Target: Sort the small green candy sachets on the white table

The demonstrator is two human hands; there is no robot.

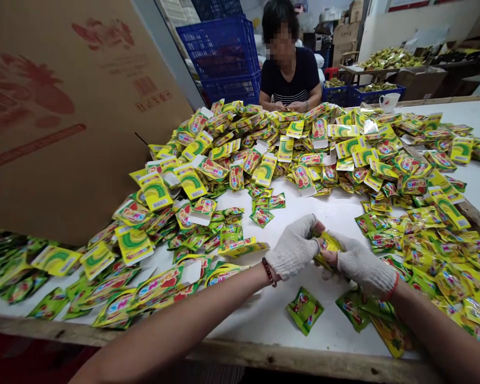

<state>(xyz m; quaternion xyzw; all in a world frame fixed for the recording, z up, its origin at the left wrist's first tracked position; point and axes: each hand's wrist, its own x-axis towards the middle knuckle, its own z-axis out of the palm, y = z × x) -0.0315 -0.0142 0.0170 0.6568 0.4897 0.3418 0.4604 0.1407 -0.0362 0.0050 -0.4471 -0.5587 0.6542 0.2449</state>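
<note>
Both my hands wear white knitted gloves with bare fingertips showing. My left hand [293, 249], with a beaded bracelet at the wrist, pinches the left end of a small yellow packet [331, 243]. From the other side my right hand [363, 266] grips the same packet; the fingers cover much of it. On the white table [264, 314] below lies a single green sachet [305, 310]. More green and yellow sachets [354, 309] lie under my right wrist. Left of my left hand are flat yellow cartons [242, 247] with white flaps.
A long heap of yellow cartons and sachets [264, 165] spans the table. A large cardboard box [76, 117] stands at left. Across the table sits a person [290, 74], hands at the heap's edge. Blue crates [224, 50] are stacked behind. Wooden edging [272, 358] borders the table.
</note>
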